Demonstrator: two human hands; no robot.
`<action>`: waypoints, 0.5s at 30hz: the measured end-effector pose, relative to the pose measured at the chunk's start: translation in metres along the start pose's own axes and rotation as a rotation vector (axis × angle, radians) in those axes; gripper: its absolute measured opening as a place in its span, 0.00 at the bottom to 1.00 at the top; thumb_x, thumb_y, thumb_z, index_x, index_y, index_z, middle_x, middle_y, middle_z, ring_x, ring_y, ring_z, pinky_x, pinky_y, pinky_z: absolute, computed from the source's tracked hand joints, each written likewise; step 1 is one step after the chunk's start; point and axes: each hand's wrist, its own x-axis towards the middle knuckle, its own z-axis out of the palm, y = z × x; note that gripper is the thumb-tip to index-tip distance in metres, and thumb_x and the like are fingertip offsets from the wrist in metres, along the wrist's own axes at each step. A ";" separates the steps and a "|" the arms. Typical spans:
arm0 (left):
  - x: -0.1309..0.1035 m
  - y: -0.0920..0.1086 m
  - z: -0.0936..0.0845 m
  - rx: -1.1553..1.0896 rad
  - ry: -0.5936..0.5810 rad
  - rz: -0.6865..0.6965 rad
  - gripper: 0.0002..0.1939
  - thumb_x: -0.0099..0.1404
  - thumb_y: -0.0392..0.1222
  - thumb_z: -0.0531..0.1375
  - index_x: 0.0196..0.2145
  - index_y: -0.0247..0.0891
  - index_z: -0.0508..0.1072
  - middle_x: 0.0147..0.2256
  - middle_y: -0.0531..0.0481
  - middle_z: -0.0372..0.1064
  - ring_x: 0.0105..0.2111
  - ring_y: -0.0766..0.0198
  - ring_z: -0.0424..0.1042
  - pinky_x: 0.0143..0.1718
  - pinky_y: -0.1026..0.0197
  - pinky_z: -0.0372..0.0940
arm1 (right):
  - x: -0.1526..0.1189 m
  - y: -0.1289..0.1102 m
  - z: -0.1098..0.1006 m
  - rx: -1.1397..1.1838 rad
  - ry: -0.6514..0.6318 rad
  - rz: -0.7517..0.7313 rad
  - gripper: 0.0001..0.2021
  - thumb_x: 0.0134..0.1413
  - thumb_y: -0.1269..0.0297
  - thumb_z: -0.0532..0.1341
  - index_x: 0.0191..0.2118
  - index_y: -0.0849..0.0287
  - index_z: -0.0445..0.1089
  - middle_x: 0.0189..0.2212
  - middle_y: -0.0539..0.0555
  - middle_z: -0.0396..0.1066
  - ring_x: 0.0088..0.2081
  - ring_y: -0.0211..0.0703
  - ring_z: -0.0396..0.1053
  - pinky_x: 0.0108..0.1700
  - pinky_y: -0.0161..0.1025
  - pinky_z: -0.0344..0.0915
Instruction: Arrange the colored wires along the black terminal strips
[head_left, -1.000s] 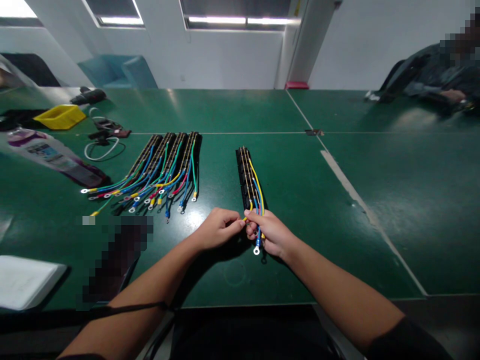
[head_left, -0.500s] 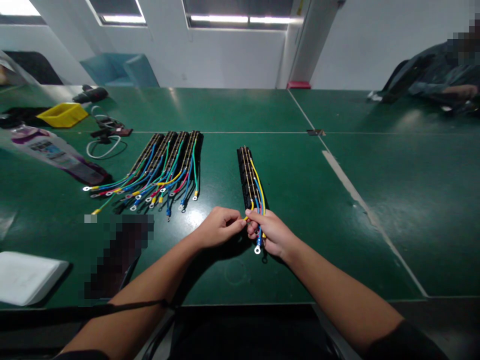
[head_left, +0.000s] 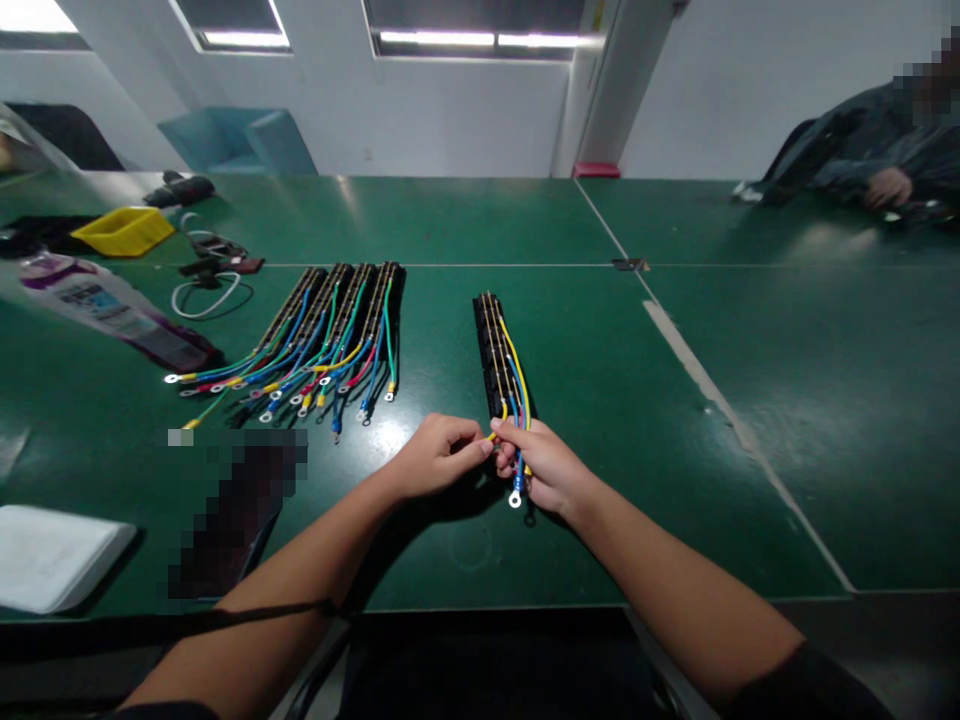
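Observation:
A long black terminal strip (head_left: 492,350) with brass-coloured rails lies on the green table in front of me. Yellow, blue and red wires run from its right side and near end. My right hand (head_left: 546,462) is closed around the wire bundle, and a blue wire's ring terminal (head_left: 515,499) sticks out below the fingers. Between the thumb and fingers of my left hand (head_left: 444,455) is the end of a short yellow wire (head_left: 493,436), bent leftward; its tip is hidden. Left of my hands several similar wired strips (head_left: 337,310) lie side by side, their ring terminals towards me.
A purple-and-white bottle (head_left: 112,305) lies at the left, near a yellow tray (head_left: 124,232) and a white cable (head_left: 202,300). A white box (head_left: 64,555) and a pixelated dark object (head_left: 236,515) sit nearer. Another person's hand (head_left: 889,187) rests at far right.
My hands and the strip hold practically the same pose. At far right the other person's hand has shifted slightly.

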 end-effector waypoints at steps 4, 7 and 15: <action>-0.001 0.002 -0.001 0.007 -0.009 0.013 0.21 0.67 0.50 0.51 0.23 0.32 0.67 0.19 0.56 0.57 0.20 0.72 0.55 0.23 0.67 0.47 | 0.000 0.000 0.000 -0.027 0.016 0.003 0.10 0.51 0.67 0.64 0.25 0.62 0.63 0.11 0.46 0.60 0.13 0.30 0.58 0.15 0.26 0.56; -0.001 0.004 -0.001 0.067 0.011 0.062 0.18 0.66 0.49 0.53 0.24 0.32 0.68 0.20 0.56 0.58 0.21 0.72 0.56 0.23 0.67 0.48 | -0.001 -0.001 0.000 -0.034 0.022 0.006 0.11 0.52 0.67 0.63 0.23 0.62 0.63 0.11 0.46 0.60 0.13 0.30 0.58 0.15 0.27 0.57; -0.006 0.001 -0.002 0.264 0.236 0.201 0.11 0.62 0.45 0.58 0.34 0.34 0.71 0.25 0.52 0.67 0.23 0.71 0.62 0.26 0.67 0.55 | -0.001 -0.002 0.001 -0.017 0.007 0.000 0.11 0.53 0.68 0.62 0.23 0.62 0.63 0.11 0.46 0.60 0.13 0.30 0.58 0.15 0.27 0.56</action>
